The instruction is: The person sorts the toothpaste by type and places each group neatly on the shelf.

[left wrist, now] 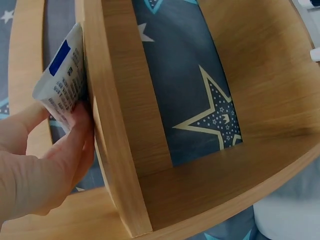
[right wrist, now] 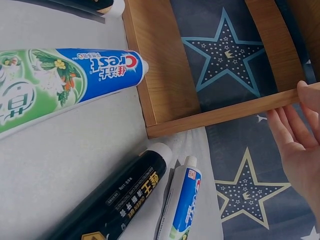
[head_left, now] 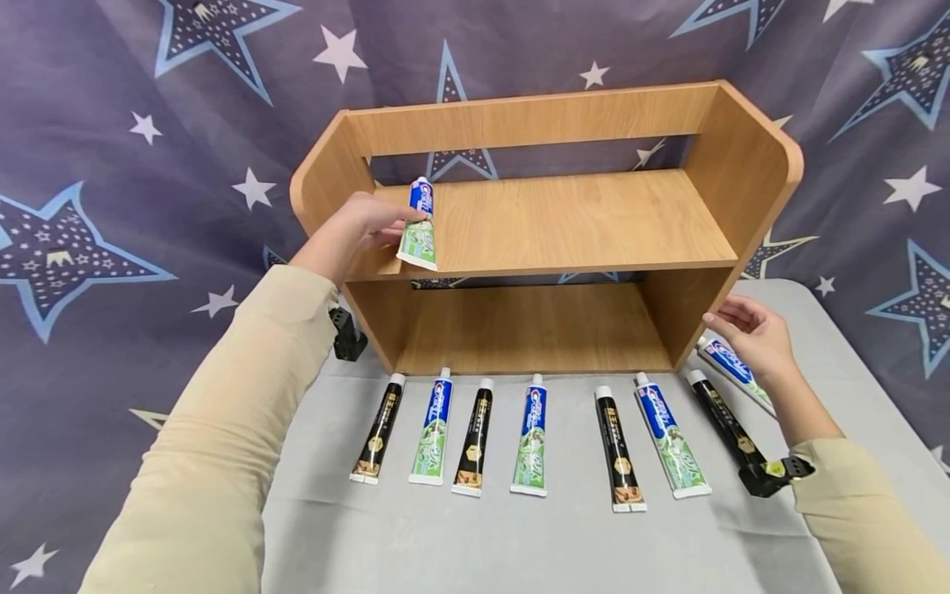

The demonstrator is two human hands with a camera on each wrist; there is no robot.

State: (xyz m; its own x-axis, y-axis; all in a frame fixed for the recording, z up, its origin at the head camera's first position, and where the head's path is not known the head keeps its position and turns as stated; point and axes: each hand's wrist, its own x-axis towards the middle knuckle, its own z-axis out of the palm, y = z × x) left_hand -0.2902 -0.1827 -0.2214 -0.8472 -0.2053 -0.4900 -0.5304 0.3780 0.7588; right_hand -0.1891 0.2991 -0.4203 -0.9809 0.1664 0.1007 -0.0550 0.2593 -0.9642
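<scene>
My left hand [head_left: 371, 220] pinches a blue, white and green Crest toothpaste tube [head_left: 420, 239] between thumb and fingers. The tube is over the left end of the wooden shelf's [head_left: 564, 219] upper board, its cap toward the back. In the left wrist view, the white printed back of the tube [left wrist: 65, 75] shows beside the board's edge. My right hand [head_left: 753, 334] grips the front edge of the shelf's right side panel. In the right wrist view, the thumb lies on one side of that panel [right wrist: 225, 114], the fingers [right wrist: 290, 127] on the other.
Before the shelf lies a row of toothpaste tubes: black ones [head_left: 377, 429] alternate with Crest ones [head_left: 530, 437]. Another Crest tube [head_left: 731, 367] lies beyond the row under my right hand. A grey-white cloth [head_left: 416, 544] covers the table; a starry curtain [head_left: 96, 330] hangs behind.
</scene>
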